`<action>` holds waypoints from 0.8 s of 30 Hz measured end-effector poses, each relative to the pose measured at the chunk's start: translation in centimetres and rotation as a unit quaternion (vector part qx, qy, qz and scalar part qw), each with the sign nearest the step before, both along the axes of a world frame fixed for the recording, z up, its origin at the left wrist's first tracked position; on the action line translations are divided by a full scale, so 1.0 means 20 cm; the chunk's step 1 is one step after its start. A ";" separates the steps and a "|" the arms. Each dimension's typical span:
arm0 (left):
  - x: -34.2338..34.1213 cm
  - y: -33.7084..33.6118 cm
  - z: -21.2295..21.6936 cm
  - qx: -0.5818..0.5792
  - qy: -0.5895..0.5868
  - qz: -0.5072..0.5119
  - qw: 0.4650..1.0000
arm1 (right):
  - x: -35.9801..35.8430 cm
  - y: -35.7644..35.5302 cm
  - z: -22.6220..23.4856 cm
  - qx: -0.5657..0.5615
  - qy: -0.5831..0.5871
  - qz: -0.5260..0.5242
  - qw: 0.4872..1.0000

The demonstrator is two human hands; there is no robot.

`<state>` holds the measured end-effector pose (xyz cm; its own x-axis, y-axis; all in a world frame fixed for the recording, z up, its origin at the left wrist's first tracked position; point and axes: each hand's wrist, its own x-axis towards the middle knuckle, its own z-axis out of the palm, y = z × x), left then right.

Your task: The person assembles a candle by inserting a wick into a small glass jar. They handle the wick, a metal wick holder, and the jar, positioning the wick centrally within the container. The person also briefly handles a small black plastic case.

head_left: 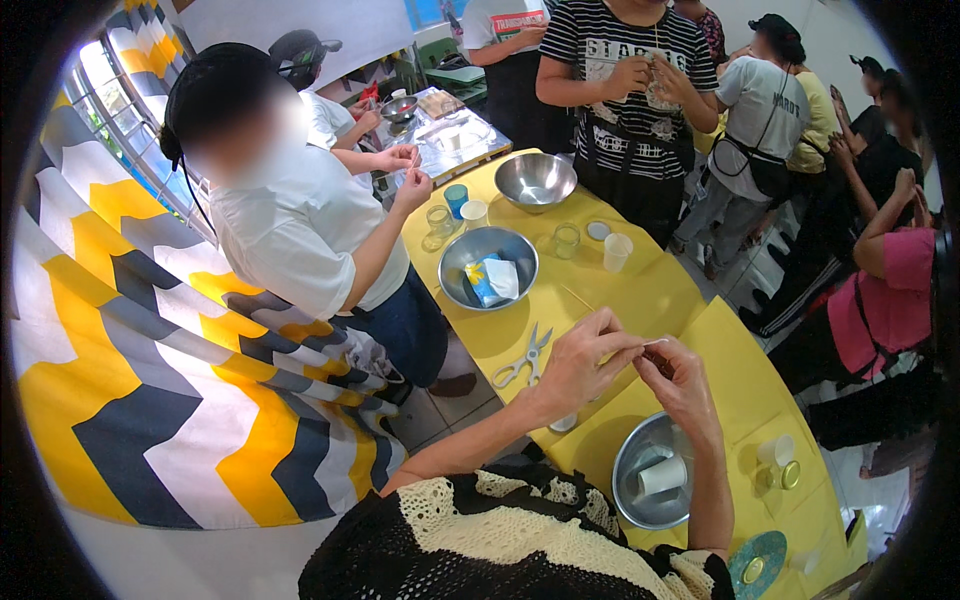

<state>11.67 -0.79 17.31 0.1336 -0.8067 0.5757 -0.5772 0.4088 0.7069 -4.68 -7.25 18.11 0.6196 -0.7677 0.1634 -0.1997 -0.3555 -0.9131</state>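
Observation:
My left hand [588,365] and my right hand [682,385] meet fingertip to fingertip above the yellow table [655,300]. Both are closed in a pinch. A small whitish bit shows between the fingertips, too small to make out. Below my right wrist stands a metal bowl [628,505] with a white paper cup [662,476] lying on its side in it. Scissors [525,360] with pale handles lie on the table to the left of my left hand, their blades apart. A small round lid [563,422] sits partly hidden below my left forearm.
Farther along stand a metal bowl [452,275] holding a blue-and-yellow packet [484,283], another metal bowl [535,182], a glass jar [566,240] and a paper cup [617,252]. At right are a cup [776,450] and a green plate [768,552]. Several people stand around.

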 end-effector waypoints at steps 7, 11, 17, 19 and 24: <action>0.00 -0.01 -0.01 -0.020 0.004 0.031 0.999 | 0.05 0.02 -0.01 -0.124 -0.021 -0.056 0.991; -0.02 -0.01 0.01 -0.030 -0.002 0.052 0.998 | 0.05 0.01 -0.02 -0.166 -0.025 -0.070 0.983; -0.04 -0.03 0.01 -0.044 -0.019 0.086 0.995 | 0.05 0.01 0.02 -0.212 0.017 -0.085 0.973; -0.04 -0.04 0.02 -0.045 -0.018 0.090 0.995 | 0.04 0.01 0.03 -0.225 0.028 -0.091 0.970; -0.02 -0.08 0.05 -0.042 -0.032 0.069 0.996 | 0.05 -0.04 0.03 -0.180 -0.003 -0.089 0.980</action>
<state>11.23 -2.37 18.21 0.1998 -0.7320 0.6514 -0.6749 0.3791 0.6331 -3.76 -8.09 18.67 0.4787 -0.7560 0.4465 -0.2828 -0.6142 -0.7367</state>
